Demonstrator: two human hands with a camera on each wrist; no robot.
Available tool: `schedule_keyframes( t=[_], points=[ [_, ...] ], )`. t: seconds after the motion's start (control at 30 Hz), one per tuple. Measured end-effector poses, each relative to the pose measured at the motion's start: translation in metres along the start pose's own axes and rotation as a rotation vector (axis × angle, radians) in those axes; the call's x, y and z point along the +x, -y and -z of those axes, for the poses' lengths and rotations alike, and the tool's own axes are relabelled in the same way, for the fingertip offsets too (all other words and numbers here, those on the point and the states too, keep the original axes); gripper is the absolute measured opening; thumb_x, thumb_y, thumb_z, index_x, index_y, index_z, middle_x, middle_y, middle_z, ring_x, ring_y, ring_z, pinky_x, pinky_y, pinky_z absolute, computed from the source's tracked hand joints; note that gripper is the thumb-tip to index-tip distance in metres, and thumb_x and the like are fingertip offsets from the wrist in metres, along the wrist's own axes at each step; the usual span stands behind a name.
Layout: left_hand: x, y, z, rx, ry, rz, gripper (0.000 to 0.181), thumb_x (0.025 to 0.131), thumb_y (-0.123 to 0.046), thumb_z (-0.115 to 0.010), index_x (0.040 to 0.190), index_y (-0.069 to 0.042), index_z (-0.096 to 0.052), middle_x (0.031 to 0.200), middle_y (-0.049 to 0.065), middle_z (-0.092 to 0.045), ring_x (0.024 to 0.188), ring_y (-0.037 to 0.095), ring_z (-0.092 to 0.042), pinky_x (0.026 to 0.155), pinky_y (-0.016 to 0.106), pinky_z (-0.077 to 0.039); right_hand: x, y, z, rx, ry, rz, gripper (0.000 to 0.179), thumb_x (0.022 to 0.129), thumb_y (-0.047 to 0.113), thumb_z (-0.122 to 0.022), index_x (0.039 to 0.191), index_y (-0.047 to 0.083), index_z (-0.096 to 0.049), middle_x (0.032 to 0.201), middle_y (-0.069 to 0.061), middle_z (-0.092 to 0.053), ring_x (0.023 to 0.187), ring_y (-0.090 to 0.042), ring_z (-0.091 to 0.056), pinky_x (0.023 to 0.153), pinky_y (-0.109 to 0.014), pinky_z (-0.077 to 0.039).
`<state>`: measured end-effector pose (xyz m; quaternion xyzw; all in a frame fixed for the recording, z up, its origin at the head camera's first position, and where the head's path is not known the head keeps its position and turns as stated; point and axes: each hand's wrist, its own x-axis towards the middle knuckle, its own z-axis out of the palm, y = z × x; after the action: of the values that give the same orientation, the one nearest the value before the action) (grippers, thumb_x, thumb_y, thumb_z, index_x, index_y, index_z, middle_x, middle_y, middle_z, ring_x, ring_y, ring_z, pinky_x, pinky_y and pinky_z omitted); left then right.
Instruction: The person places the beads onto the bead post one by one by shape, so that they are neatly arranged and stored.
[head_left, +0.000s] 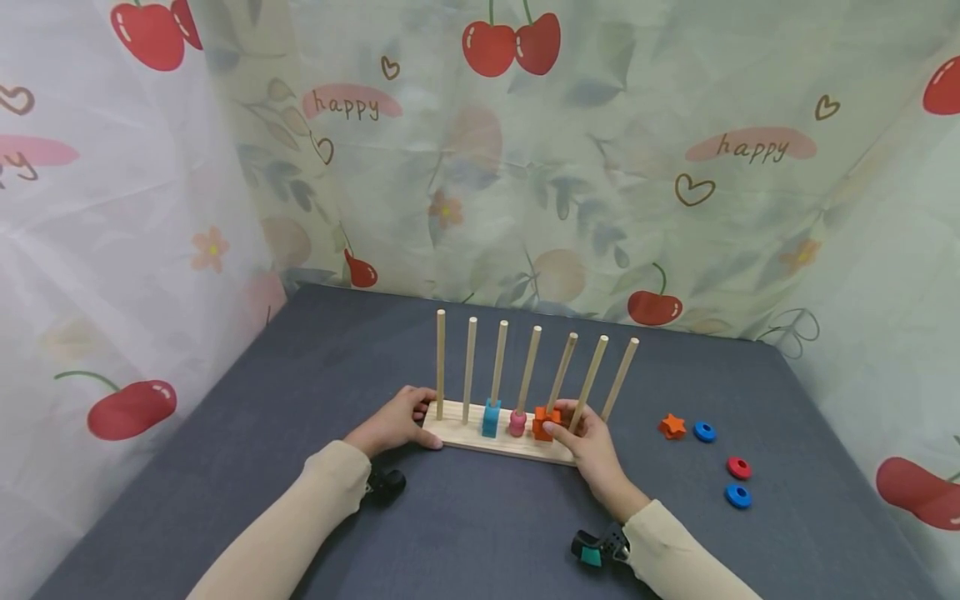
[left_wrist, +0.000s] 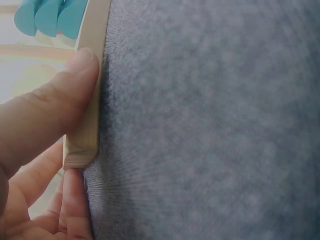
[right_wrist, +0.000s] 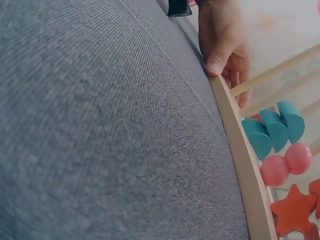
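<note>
A wooden peg board with several upright rods stands on the cloth-covered table. My left hand grips its left end, thumb along the front edge and fingers round the end. Blue half-round pieces sit on the third rod from the left, and pink beads on the fourth. Orange stars are on the fifth rod. My right hand pinches an orange star there, thumb in front and fingers behind, partly hidden by rods. In the right wrist view, one star rests low by the board.
On the table to the right lie a loose orange star, a blue ring, a red ring and another blue ring. A printed cloth hangs behind and at both sides of the table.
</note>
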<state>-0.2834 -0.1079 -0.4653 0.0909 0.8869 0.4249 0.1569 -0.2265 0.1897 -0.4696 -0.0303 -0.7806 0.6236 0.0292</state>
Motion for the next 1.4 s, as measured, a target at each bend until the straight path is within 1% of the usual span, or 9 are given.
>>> schedule_keyframes(
  t=[0.17,0.27,0.4,0.73,0.83,1.0,1.07,1.27,1.4],
  points=[
    [-0.002,-0.001,0.000,0.001,0.000,0.009,0.081,0.069,-0.014,-0.088,0.138,-0.004,-0.048,0.124,0.013,-0.047,0.116,0.027,-0.049,0.102,0.045,-0.041,-0.001,0.007,0.004,0.014,0.023,0.001,0.045,0.088,0.013,-0.071,0.129,0.007,-0.053,0.129,-0.014,-0.057,0.117,-0.026,-0.053,0.097,-0.034,-0.044],
    [-0.002,0.000,0.000,0.002,-0.002,0.009,0.081,0.069,-0.014,-0.088,0.138,-0.004,-0.049,0.124,0.013,-0.047,0.116,0.027,-0.049,0.103,0.045,-0.041,-0.002,0.021,0.008,0.013,0.054,0.061,0.052,0.089,0.013,-0.070,0.135,0.007,-0.047,0.136,-0.015,-0.051,0.127,-0.031,-0.047,0.108,-0.049,-0.037],
    [-0.001,0.001,0.000,0.000,-0.003,0.004,0.081,0.069,-0.014,-0.088,0.138,-0.003,-0.048,0.124,0.013,-0.046,0.116,0.027,-0.049,0.103,0.045,-0.041,-0.002,0.048,0.014,0.016,0.077,0.183,0.066,0.088,0.011,-0.070,0.144,0.009,-0.036,0.144,-0.016,-0.044,0.137,-0.033,-0.037,0.113,-0.056,-0.025],
    [0.000,0.002,-0.002,-0.007,-0.007,0.007,0.080,0.069,-0.014,-0.088,0.138,-0.004,-0.049,0.123,0.012,-0.047,0.115,0.026,-0.049,0.102,0.045,-0.041,-0.009,0.106,0.029,-0.041,0.051,0.524,0.094,0.086,-0.005,-0.068,0.156,0.015,-0.007,0.154,-0.012,-0.030,0.144,-0.027,-0.025,0.117,-0.050,-0.017],
    [0.000,0.002,-0.002,-0.006,-0.010,0.005,0.080,0.068,-0.014,-0.089,0.137,-0.004,-0.049,0.123,0.012,-0.047,0.114,0.026,-0.049,0.102,0.045,-0.042,-0.013,0.116,0.034,-0.082,0.033,0.601,0.097,0.083,-0.009,-0.068,0.156,0.017,-0.009,0.155,-0.011,-0.028,0.145,-0.025,-0.023,0.118,-0.043,-0.017],
    [0.000,0.003,-0.001,-0.004,-0.007,-0.001,0.080,0.068,-0.014,-0.088,0.137,-0.004,-0.049,0.123,0.013,-0.047,0.115,0.026,-0.049,0.102,0.045,-0.041,-0.019,0.125,0.046,-0.083,-0.001,0.739,0.093,0.079,-0.019,-0.066,0.154,0.011,-0.020,0.152,-0.016,-0.034,0.142,-0.016,-0.029,0.115,-0.020,-0.023],
    [0.000,0.002,-0.001,-0.002,-0.005,-0.003,0.080,0.069,-0.014,-0.088,0.137,-0.004,-0.049,0.123,0.013,-0.047,0.115,0.027,-0.049,0.102,0.045,-0.041,-0.019,0.125,0.054,-0.068,-0.021,0.782,0.089,0.079,-0.022,-0.064,0.152,0.008,-0.024,0.149,-0.016,-0.037,0.140,-0.012,-0.033,0.113,-0.018,-0.026],
    [0.000,0.002,0.000,0.006,0.002,-0.016,0.079,0.069,-0.015,-0.088,0.137,-0.003,-0.049,0.124,0.013,-0.047,0.114,0.026,-0.050,0.102,0.045,-0.041,-0.020,0.111,0.081,0.020,-0.079,0.809,0.075,0.081,-0.024,-0.060,0.147,0.001,-0.034,0.143,-0.015,-0.046,0.133,-0.014,-0.042,0.109,-0.018,-0.032],
    [0.000,0.001,0.001,-0.001,0.003,-0.029,0.080,0.069,-0.013,-0.088,0.137,-0.002,-0.049,0.123,0.014,-0.047,0.113,0.026,-0.050,0.102,0.044,-0.041,-0.017,0.095,0.101,-0.040,-0.177,0.708,0.067,0.085,-0.016,-0.061,0.145,0.004,-0.039,0.140,-0.008,-0.050,0.130,-0.010,-0.046,0.106,-0.016,-0.035]
  ],
)
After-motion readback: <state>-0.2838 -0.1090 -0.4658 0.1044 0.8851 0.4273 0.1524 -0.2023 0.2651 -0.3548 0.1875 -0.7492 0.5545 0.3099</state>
